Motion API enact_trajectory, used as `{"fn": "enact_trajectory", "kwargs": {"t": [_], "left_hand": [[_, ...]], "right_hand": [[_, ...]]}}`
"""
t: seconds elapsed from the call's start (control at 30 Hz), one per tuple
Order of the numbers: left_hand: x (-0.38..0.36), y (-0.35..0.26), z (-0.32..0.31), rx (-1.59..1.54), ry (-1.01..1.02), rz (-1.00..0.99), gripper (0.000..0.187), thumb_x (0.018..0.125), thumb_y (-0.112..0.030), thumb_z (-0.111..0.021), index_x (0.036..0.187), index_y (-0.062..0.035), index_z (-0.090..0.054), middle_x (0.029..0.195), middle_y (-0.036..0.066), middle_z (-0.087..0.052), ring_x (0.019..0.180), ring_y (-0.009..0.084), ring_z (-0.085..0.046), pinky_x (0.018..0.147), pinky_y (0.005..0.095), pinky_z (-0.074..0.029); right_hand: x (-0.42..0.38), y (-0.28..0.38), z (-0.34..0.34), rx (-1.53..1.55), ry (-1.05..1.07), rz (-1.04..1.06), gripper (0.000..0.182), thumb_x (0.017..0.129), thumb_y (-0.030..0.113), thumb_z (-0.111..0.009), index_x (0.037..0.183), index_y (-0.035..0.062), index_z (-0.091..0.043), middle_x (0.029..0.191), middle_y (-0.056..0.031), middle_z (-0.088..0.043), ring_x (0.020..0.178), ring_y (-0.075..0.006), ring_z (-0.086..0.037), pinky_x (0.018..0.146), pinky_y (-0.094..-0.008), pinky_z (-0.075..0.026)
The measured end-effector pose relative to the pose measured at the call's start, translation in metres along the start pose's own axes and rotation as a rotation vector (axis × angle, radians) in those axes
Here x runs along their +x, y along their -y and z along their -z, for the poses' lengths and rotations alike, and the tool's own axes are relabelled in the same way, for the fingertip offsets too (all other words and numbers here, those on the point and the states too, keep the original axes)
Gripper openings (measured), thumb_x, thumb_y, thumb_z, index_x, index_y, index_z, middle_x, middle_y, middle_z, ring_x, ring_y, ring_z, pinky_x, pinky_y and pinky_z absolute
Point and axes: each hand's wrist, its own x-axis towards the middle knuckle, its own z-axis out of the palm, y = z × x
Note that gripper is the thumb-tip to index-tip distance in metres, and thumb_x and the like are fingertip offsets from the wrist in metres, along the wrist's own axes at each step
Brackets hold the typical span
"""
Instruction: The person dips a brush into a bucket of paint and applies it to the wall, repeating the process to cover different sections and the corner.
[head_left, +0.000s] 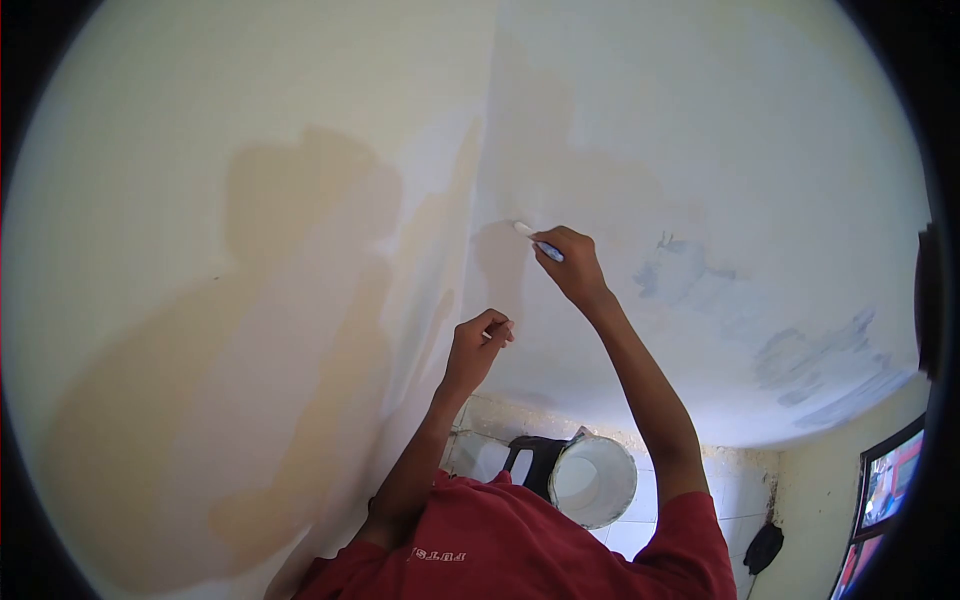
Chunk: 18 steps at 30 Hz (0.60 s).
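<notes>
Your right hand [572, 262] pinched the brush [525, 230], its pale end slanting up-left toward the wall corner [480, 180]; your left hand [472, 352] sat lower, fingers curled, can't tell on what

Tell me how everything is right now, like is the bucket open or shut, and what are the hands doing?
Right hand: closed around the brush
Brush: held, tip pale, up by the wall
Left hand: raised, fingers curled; can't tell if it holds anything
Bucket: open at the top, pale inside
Right wall: pale with grey patches
Left wall: patchy cream and whitish, shadow on it
</notes>
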Motion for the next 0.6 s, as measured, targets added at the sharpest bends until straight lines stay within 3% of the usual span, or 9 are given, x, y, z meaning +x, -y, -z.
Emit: {"fn": "enact_trajectory", "kwargs": {"t": [0.17, 0.23, 0.27, 0.33, 0.4, 0.47, 0.6], "left_hand": [[-0.001, 0.003, -0.005, 0.003, 0.015, -0.015, 0.014, 0.096, -0.012, -0.062, 0.091, 0.0009, -0.065, 0.073, 0.004, -0.066, 0.067, 0.0099, -0.061, 0.061, 0.0247, -0.052], [0.000, 0.000, -0.003, -0.003, 0.014, -0.003, 0.014, 0.096, -0.012, -0.061, 0.092, 0.0009, -0.065, 0.075, 0.005, -0.066, 0.068, 0.0102, -0.062, 0.062, 0.0247, -0.052], [0.000, -0.001, 0.000, -0.005, 0.011, -0.002, 0.014, 0.096, -0.012, -0.061, 0.092, 0.0009, -0.065, 0.075, 0.005, -0.066, 0.068, 0.0102, -0.062, 0.062, 0.0247, -0.052], [-0.001, -0.003, 0.006, 0.014, 0.000, -0.006, 0.014, 0.096, -0.012, -0.062, 0.093, 0.0010, -0.065, 0.076, 0.005, -0.067, 0.069, 0.0103, -0.063, 0.062, 0.0246, -0.053], [-0.002, -0.004, 0.007, 0.012, -0.016, -0.007, 0.014, 0.096, -0.012, -0.062, 0.093, 0.0010, -0.065, 0.075, 0.005, -0.067, 0.069, 0.0103, -0.062, 0.062, 0.0246, -0.053], [-0.001, -0.003, 0.008, 0.009, -0.033, -0.009, 0.014, 0.096, -0.012, -0.062, 0.093, 0.0010, -0.065, 0.075, 0.005, -0.067, 0.069, 0.0102, -0.062, 0.062, 0.0246, -0.052], [-0.001, 0.001, 0.010, 0.015, -0.047, -0.014, 0.014, 0.097, -0.012, -0.061, 0.092, 0.0011, -0.065, 0.075, 0.005, -0.067, 0.068, 0.0103, -0.062, 0.062, 0.0251, -0.052]], "right_hand": [[0.056, 0.006, 0.005, -0.154, 0.096, 0.145, 0.018, 0.080, 0.003, -0.069, 0.097, -0.0001, -0.068, 0.090, -0.0161, -0.067, 0.080, -0.0348, -0.066, 0.070, -0.0420, -0.053], [0.080, 0.021, 0.018, -0.236, -0.079, 0.262, 0.016, 0.080, 0.002, -0.072, 0.095, -0.0006, -0.068, 0.087, -0.0150, -0.068, 0.079, -0.0320, -0.067, 0.069, -0.0379, -0.054], [0.086, 0.031, 0.022, -0.235, -0.076, 0.264, 0.016, 0.080, 0.002, -0.072, 0.095, -0.0006, -0.068, 0.087, -0.0150, -0.068, 0.079, -0.0320, -0.067, 0.069, -0.0379, -0.054], [0.093, 0.046, 0.027, -0.279, -0.310, 0.439, 0.021, 0.075, -0.001, -0.070, 0.096, 0.0017, -0.067, 0.091, -0.0147, -0.066, 0.079, -0.0315, -0.066, 0.067, -0.0403, -0.054], [0.080, 0.060, 0.029, -0.234, -0.340, 0.401, 0.021, 0.076, -0.003, -0.070, 0.095, 0.0022, -0.066, 0.089, -0.0140, -0.066, 0.078, -0.0308, -0.066, 0.065, -0.0390, -0.054], [0.060, 0.071, 0.028, -0.142, -0.263, 0.222, 0.018, 0.077, -0.001, -0.070, 0.095, 0.0022, -0.067, 0.086, -0.0141, -0.066, 0.076, -0.0311, -0.066, 0.065, -0.0387, -0.054], [0.023, 0.044, -0.011, 0.020, -0.086, 0.126, 0.014, 0.079, 0.002, -0.070, 0.093, 0.0031, -0.068, 0.083, -0.0142, -0.066, 0.075, -0.0319, -0.066, 0.065, -0.0392, -0.054]]}}
